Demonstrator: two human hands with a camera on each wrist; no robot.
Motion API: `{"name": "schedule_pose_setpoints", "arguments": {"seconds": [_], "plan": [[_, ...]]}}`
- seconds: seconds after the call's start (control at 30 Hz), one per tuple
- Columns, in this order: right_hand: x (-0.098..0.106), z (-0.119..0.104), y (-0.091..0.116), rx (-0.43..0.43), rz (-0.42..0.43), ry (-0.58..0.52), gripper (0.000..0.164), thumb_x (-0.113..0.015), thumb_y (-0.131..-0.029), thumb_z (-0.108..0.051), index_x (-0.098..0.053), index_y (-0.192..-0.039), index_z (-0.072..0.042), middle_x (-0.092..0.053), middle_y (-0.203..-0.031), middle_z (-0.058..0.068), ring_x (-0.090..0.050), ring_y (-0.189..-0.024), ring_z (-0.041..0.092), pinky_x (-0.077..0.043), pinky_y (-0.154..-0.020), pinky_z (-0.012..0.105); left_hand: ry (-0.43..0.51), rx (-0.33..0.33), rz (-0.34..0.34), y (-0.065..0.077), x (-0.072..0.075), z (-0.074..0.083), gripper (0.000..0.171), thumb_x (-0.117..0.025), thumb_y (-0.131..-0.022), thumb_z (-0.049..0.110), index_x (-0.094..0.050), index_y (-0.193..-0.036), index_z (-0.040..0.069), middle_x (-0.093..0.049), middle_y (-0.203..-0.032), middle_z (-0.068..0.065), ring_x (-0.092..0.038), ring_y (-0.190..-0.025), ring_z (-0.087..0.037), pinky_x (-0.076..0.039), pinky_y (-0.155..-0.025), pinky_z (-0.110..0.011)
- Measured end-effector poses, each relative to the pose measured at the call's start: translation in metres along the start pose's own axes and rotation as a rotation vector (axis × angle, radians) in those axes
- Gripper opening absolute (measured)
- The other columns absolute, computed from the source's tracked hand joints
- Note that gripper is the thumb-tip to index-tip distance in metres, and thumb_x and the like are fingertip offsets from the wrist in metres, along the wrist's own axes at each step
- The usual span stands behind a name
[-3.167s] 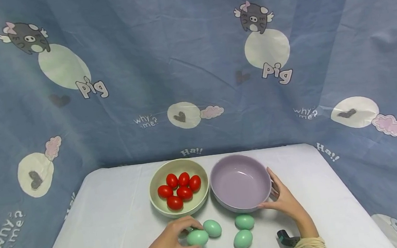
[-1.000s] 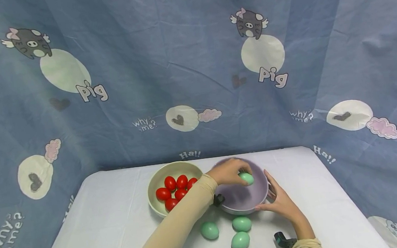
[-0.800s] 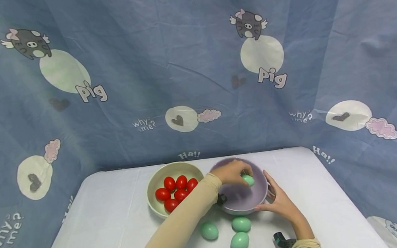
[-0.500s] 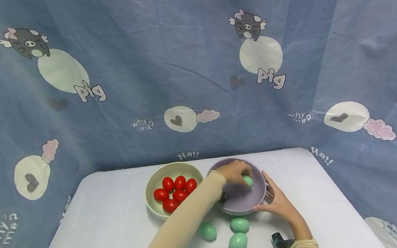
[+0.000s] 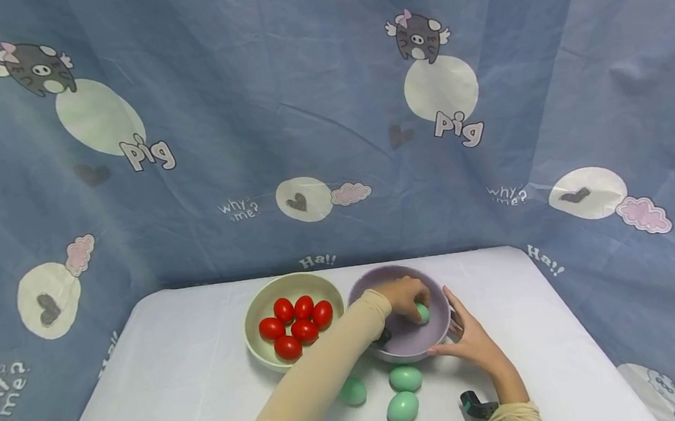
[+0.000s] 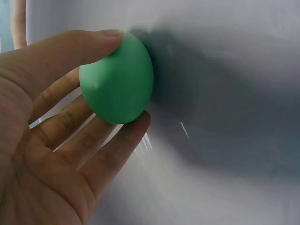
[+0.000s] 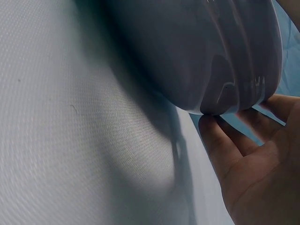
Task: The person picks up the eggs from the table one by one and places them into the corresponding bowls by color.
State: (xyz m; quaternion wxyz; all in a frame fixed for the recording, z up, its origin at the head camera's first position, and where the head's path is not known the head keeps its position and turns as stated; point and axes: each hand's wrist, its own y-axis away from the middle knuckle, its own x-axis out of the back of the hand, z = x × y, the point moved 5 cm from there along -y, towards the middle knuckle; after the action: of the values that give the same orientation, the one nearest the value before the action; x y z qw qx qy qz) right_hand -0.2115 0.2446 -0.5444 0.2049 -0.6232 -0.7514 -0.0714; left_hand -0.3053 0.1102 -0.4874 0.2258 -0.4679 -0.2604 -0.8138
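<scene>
My left hand (image 5: 405,297) is inside the purple bowl (image 5: 404,345), pinching a green egg (image 5: 423,313) low over the bowl's floor. In the left wrist view the thumb lies on one side of that egg (image 6: 119,84) and fingertips on the other; whether it touches the floor I cannot tell. Against the bowl's right outer wall rests my right hand (image 5: 475,341), thumb and fingers spread and fairly straight. The right wrist view has its fingertips touching the bowl (image 7: 187,51). Loose green eggs (image 5: 403,408) lie in front of the bowl, one partly behind the left sleeve.
A pale green bowl (image 5: 252,340) holding several red eggs (image 5: 304,331) stands left of the purple one. The left sleeve (image 5: 328,367) crosses in front of it. A white cloth (image 5: 165,390) covers the table, with a blue patterned curtain (image 5: 194,238) behind.
My left hand has carried a green egg from the table in front of the bowls into the purple bowl and dropped slightly lower there. My right hand stays at the bowl's side.
</scene>
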Motion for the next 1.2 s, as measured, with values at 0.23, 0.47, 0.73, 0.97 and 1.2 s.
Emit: {"name": "schedule_pose_setpoints", "arguments": {"seconds": [0.23, 0.47, 0.73, 0.97, 1.2], "plan": [[0.001, -0.001, -0.001, -0.015, -0.003, 0.020, 0.130, -0.095, -0.073, -0.015, -0.005, -0.167, -0.012, -0.015, -0.170, 0.028, -0.027, -0.152, 0.053, -0.038, -0.117, 0.051, 0.016, -0.007, -0.005, -0.003, -0.004, -0.001, 0.030, -0.088, -0.082, 0.014, -0.077, -0.110, 0.013, -0.078, -0.110, 0.002, -0.068, -0.090, -0.005, -0.055, -0.081, -0.015], [0.001, -0.002, 0.000, -0.020, -0.010, 0.022, 0.129, -0.094, -0.074, -0.014, -0.005, -0.167, -0.010, -0.015, -0.170, 0.028, -0.028, -0.151, 0.054, -0.038, -0.117, 0.052, 0.033, -0.045, -0.001, 0.001, 0.000, 0.001, 0.032, -0.087, -0.083, 0.014, -0.077, -0.113, 0.012, -0.077, -0.115, 0.000, -0.070, -0.104, -0.010, -0.055, -0.092, -0.018], [0.000, -0.002, 0.001, -0.004, 0.000, 0.030, 0.130, -0.094, -0.073, -0.014, -0.004, -0.167, -0.009, -0.017, -0.168, 0.031, -0.030, -0.149, 0.056, -0.039, -0.116, 0.053, 0.072, -0.098, 0.045, 0.022, 0.020, -0.001, 0.037, -0.084, -0.086, 0.014, -0.072, -0.120, 0.009, -0.073, -0.126, -0.003, -0.064, -0.126, -0.020, -0.051, -0.110, -0.027], [0.000, -0.004, 0.000, 0.000, 0.000, 0.031, 0.129, -0.093, -0.074, -0.011, -0.004, -0.167, -0.009, -0.017, -0.168, 0.032, -0.030, -0.149, 0.057, -0.039, -0.116, 0.054, 0.074, -0.188, 0.103, 0.046, 0.038, -0.002, 0.036, -0.080, -0.087, 0.013, -0.071, -0.121, 0.005, -0.073, -0.125, -0.008, -0.066, -0.124, -0.024, -0.051, -0.110, -0.029], [-0.002, -0.004, 0.001, -0.005, 0.006, 0.037, 0.129, -0.093, -0.073, -0.011, -0.004, -0.167, -0.010, -0.017, -0.168, 0.032, -0.029, -0.149, 0.057, -0.039, -0.116, 0.055, 0.059, -0.179, 0.149, 0.065, 0.040, -0.012, 0.036, -0.080, -0.088, 0.017, -0.072, -0.122, 0.008, -0.073, -0.124, -0.003, -0.066, -0.122, -0.019, -0.050, -0.109, -0.026]]}}
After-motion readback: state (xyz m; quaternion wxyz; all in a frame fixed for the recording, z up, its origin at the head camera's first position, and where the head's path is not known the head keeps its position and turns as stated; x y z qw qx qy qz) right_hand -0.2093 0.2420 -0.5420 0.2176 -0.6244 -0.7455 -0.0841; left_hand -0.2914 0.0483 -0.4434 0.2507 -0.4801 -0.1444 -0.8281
